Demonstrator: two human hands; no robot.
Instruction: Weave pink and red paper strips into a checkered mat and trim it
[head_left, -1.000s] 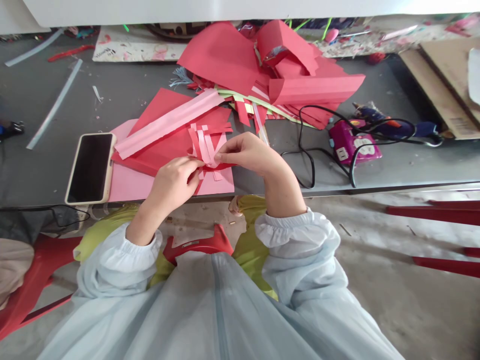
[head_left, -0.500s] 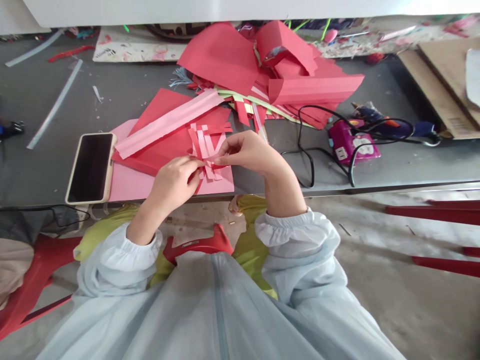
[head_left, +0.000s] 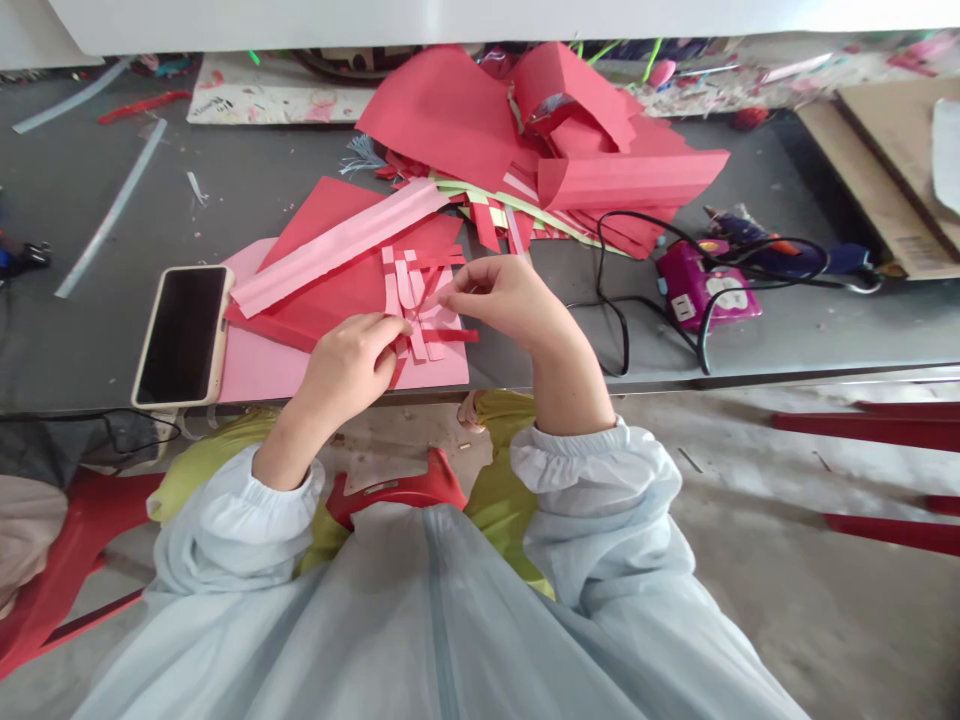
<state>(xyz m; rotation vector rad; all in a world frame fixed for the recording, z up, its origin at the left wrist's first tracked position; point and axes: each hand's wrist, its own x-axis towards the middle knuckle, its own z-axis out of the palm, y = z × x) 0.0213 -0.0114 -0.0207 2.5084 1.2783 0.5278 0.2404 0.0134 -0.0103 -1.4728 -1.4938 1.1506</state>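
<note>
Narrow pink and red paper strips (head_left: 411,290) cross over and under one another near the table's front edge. My left hand (head_left: 349,362) is closed at their left side, its fingertips pinching and pressing the strips where they cross. In a pinch, my right hand (head_left: 501,295) holds the end of a paper strip, lifted just above the others. A red strip (head_left: 457,336) sticks out to the right below that hand. Under the strips lie a pink sheet (head_left: 255,365) and a red sheet (head_left: 300,270). A folded pink paper length (head_left: 337,245) rests across the red sheet.
A phone (head_left: 182,335) lies left of the sheets. Crumpled and folded red paper (head_left: 450,115) is heaped at the back. To the right are a purple power socket (head_left: 705,285), looping black cable and a glue gun (head_left: 787,245). Cardboard (head_left: 862,190) stands far right.
My right hand has moved slightly up and right, drawing a strip end with it. The red strip's right end now shows below it. My left hand stays nearly still.
</note>
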